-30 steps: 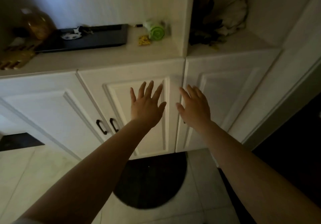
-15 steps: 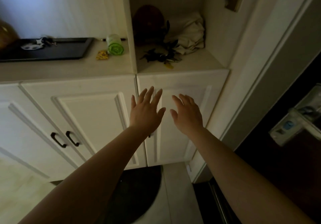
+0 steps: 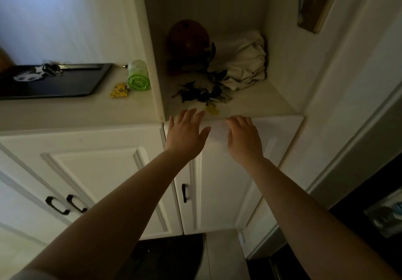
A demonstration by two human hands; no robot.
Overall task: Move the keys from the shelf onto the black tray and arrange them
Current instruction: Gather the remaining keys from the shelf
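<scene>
A dark pile of keys (image 3: 201, 94) with a yellow tag (image 3: 212, 109) lies on the shelf (image 3: 256, 103) of the open white alcove. My left hand (image 3: 186, 133) is open, its fingertips at the shelf's front edge just below the keys, holding nothing. My right hand (image 3: 243, 137) is open too, a little to the right, in front of the shelf edge. The black tray (image 3: 65, 86) sits on the counter to the left, with one set of keys (image 3: 51, 68) and a white fob at its back.
A green roll (image 3: 138, 75) and a small yellow item (image 3: 119, 90) lie between the tray and the alcove wall. A crumpled cream cloth (image 3: 241, 60) and a brown round object (image 3: 188, 38) fill the shelf's back. White cabinet doors (image 3: 91, 177) stand below.
The view has swung right and up toward the alcove. Both hands have risen from in front of the cabinet doors to the shelf's front edge, near the keys.
</scene>
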